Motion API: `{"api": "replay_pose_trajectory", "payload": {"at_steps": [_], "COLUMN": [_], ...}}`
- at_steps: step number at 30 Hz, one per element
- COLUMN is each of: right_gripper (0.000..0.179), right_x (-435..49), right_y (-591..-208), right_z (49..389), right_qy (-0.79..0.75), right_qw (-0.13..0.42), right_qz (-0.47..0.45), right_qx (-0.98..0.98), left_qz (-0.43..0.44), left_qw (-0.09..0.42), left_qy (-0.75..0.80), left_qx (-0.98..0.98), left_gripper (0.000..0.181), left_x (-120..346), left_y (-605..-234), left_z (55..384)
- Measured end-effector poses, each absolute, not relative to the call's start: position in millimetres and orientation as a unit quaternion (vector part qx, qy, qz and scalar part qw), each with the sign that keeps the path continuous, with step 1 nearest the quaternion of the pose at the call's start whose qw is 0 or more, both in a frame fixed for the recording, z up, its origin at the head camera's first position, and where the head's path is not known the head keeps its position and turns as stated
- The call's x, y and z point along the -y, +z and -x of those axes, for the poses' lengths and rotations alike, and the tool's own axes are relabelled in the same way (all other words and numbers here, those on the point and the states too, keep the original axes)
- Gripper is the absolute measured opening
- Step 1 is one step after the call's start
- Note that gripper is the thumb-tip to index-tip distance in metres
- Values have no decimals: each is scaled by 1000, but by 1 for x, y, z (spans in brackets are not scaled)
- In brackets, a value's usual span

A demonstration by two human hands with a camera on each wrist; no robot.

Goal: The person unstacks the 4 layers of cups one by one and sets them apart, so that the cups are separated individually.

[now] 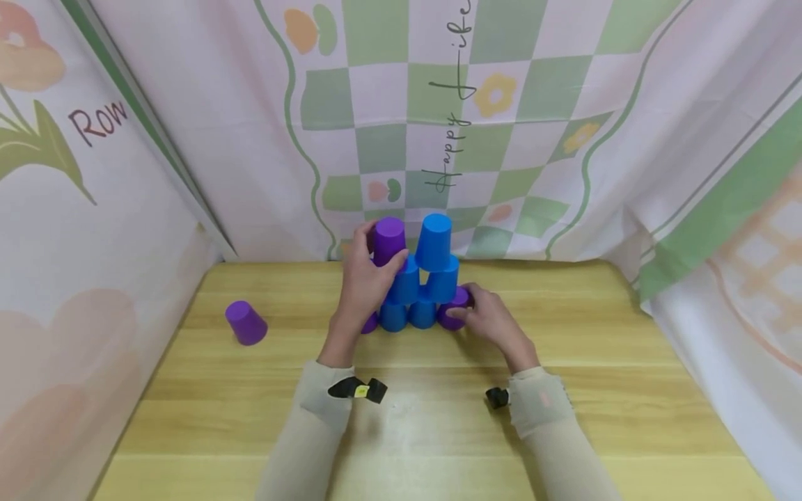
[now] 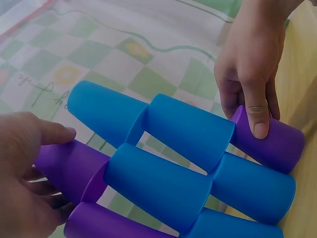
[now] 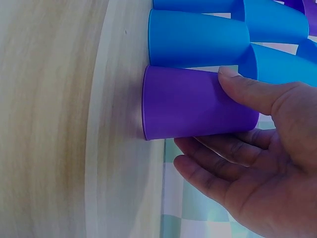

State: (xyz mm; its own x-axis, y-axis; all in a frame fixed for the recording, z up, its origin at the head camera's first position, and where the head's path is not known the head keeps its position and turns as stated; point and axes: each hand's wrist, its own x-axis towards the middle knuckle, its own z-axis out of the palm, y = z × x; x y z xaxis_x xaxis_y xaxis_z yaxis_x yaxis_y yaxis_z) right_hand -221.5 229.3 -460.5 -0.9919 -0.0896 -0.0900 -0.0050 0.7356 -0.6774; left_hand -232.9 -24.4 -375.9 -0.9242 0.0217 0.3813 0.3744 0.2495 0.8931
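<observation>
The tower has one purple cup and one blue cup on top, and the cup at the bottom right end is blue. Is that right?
Not quite: the bottom right cup is purple, not blue, as the right wrist view shows. The rest is right: one purple cup and one blue cup are on top.

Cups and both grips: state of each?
Left grip: holding the top purple cup.
Right grip: holding the bottom-right purple cup.
Top purple cup: upside down; whether seated, unclear.
Bottom-right purple cup: upside down on the table.
Top blue cup: upside down, unheld.
Middle blue cups: upside down, stacked.
Middle purple cup: partly hidden.
Bottom blue cups: upside down.
Bottom-left purple cup: mostly hidden.
Loose purple cup: upside down, apart.
</observation>
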Motion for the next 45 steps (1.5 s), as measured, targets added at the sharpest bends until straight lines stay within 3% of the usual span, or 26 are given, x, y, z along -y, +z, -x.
{"api": "replay_pose_trajectory", "payload": {"at_steps": [18,45], "right_gripper": [58,59], "right_x": [-229,-229], "right_y": [-460,-458], "right_z": [221,221], "right_qy": [-365,-369], "right_qw": [63,71], "right_qz": [26,25], "right_qx": [-929,-927], "left_qz": [112,83], "left_qw": [144,180], "left_qy": [-606,-614], "left_qx": [774,764], "left_gripper": [62,65], "left_x": [28,59], "left_y": [-373,-370], "left_z": [228,206]}}
